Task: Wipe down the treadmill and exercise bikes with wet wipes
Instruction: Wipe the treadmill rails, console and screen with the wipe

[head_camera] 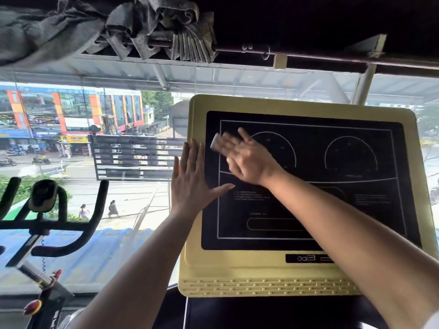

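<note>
- Right hand (247, 160) presses wipe (216, 144) on console (297, 105) screen, upper left.
- Left hand (192, 180) flat on console's left edge.
- Bike handlebars (59, 225) at far left, apart.

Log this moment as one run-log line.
step: wiping treadmill console | right hand: presses wet wipe on dark panel | left hand: flat on console's left edge | exercise bike: untouched
</note>
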`<state>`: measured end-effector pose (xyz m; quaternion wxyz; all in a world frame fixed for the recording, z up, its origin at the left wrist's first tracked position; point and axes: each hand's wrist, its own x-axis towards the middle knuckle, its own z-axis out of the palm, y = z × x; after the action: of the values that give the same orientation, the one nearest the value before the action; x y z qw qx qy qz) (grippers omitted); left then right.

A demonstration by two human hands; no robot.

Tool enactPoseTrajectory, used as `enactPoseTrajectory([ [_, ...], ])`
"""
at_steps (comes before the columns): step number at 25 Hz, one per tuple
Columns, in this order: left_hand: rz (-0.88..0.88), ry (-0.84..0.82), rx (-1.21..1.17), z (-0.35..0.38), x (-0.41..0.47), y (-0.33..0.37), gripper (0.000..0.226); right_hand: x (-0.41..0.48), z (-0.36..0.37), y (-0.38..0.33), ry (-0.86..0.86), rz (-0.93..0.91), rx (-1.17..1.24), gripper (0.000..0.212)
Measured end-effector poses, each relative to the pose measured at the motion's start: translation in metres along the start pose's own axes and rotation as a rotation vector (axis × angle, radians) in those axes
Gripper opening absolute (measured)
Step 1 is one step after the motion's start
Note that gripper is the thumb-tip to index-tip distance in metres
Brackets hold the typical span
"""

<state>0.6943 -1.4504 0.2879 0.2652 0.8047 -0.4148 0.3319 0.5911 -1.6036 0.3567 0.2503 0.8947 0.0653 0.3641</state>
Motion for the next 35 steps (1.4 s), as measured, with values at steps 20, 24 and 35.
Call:
enactPoseTrajectory([
  [20,-0.017,0.004,0.018,0.002,0.000,-0.002,0.122,0.059,0.004,-0.008,-0.038,0.248,0.019,0.054],
  [24,-0.009,0.012,0.060,0.002,-0.002,-0.001,0.120,0.026,0.003,-0.002,-0.122,0.068,0.058,0.055],
  [35,0.029,0.034,0.180,-0.001,0.052,0.036,0.118,-0.019,-0.016,0.010,-0.166,0.290,0.133,0.058],
])
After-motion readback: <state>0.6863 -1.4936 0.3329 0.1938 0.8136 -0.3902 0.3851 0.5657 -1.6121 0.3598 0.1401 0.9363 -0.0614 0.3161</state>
